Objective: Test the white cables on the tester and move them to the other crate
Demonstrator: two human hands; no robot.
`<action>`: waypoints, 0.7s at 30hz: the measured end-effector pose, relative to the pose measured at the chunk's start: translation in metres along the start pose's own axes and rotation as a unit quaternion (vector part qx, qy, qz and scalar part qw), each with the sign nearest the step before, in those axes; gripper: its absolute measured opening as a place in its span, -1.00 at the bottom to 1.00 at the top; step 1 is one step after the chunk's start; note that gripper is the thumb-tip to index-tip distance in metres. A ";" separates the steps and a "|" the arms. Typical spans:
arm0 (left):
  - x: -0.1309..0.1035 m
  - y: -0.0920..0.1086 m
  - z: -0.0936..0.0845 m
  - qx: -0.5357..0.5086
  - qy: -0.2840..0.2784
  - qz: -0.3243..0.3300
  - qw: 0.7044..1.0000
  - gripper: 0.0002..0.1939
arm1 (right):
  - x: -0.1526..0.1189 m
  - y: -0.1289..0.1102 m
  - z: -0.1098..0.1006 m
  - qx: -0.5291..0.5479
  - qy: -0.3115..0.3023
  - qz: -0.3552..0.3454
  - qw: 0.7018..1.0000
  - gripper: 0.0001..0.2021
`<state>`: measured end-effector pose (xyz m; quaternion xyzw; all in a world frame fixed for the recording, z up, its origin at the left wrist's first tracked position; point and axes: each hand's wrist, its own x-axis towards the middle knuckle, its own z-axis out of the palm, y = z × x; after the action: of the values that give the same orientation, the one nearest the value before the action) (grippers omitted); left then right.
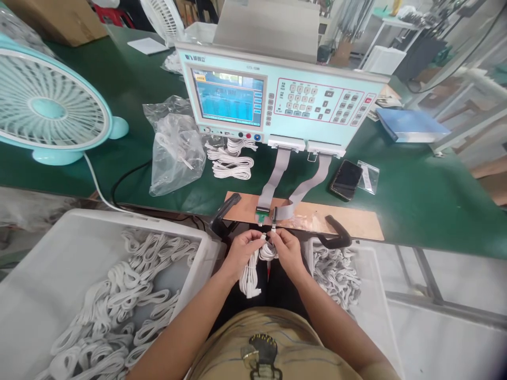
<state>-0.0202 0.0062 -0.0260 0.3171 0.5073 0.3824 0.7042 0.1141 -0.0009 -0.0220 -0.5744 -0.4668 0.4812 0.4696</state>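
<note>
My left hand [238, 254] is closed, pinching the plug end of a white coiled cable [249, 277] that hangs below the fingers. My right hand [290, 252] pinches a connector end of a second white coiled cable [268, 252], just under the small socket end [274, 224] of one ribbon cable. Whether that connector is plugged in I cannot tell. A small green circuit board [261, 217] ends the other grey ribbon cable [274, 177], slightly above my left fingertips. Both ribbons run up to a light-blue tester [312, 100] with a lit screen.
A copper-coloured board [356, 219] lies along the green table's edge between two black clamps [224, 219] [336, 235]. White bins [198, 279] [380, 285] of coiled cables flank my legs. A fan [49, 108], plastic bag [174, 153], cable bundles [232, 161] and phone [346, 179] are on the table.
</note>
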 end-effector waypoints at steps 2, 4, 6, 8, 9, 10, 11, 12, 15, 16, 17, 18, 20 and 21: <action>0.001 -0.001 0.001 -0.021 -0.002 -0.019 1.000 -0.77 | 0.000 0.000 0.000 0.005 0.005 0.007 1.000 -0.75; 0.001 0.001 0.000 -0.017 -0.002 -0.008 1.000 -0.78 | 0.000 0.000 0.000 0.015 0.008 0.013 1.000 -0.75; 0.002 0.007 -0.001 0.028 -0.006 0.032 0.999 -0.79 | 0.000 -0.001 0.000 0.028 0.007 0.012 1.000 -0.76; 0.002 0.016 -0.005 0.114 -0.033 0.085 0.989 -0.79 | 0.001 -0.002 0.000 0.046 0.003 0.019 0.999 -0.77; 0.002 0.021 -0.007 0.157 -0.056 0.108 0.980 -0.78 | 0.001 -0.002 0.000 0.058 0.000 0.030 0.998 -0.77; 0.002 0.025 -0.009 0.194 -0.081 0.123 0.970 -0.76 | 0.002 -0.003 0.000 0.075 -0.004 0.046 0.996 -0.77; 0.003 0.029 -0.011 0.221 -0.104 0.132 0.961 -0.74 | 0.003 -0.004 0.000 0.094 -0.007 0.064 0.993 -0.77; 0.003 0.032 -0.012 0.237 -0.120 0.135 0.955 -0.72 | 0.003 -0.004 0.001 0.117 -0.008 0.082 0.990 -0.77; 0.005 0.033 -0.013 0.238 -0.112 0.138 0.955 -0.71 | 0.006 -0.006 0.002 0.180 -0.003 0.120 0.976 -0.78; 0.006 0.032 -0.012 0.226 -0.095 0.139 0.959 -0.72 | 0.007 -0.007 0.003 0.192 -0.001 0.125 0.973 -0.78; 0.007 0.029 -0.011 0.209 -0.073 0.142 0.965 -0.73 | 0.008 -0.007 0.003 0.197 -0.001 0.129 0.972 -0.78; 0.008 0.026 -0.009 0.189 -0.050 0.142 0.970 -0.74 | 0.008 -0.007 0.003 0.196 -0.002 0.129 0.972 -0.78; 0.009 0.018 -0.006 0.149 -0.009 0.135 0.980 -0.75 | 0.009 -0.008 0.003 0.188 -0.003 0.126 0.974 -0.77; 0.009 0.015 -0.005 0.130 0.007 0.128 0.983 -0.76 | 0.009 -0.008 0.002 0.185 -0.003 0.124 0.975 -0.77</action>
<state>-0.0262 0.0222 -0.0190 0.4656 0.5126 0.4022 0.5989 0.1119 0.0088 -0.0152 -0.5298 -0.2964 0.6153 0.5029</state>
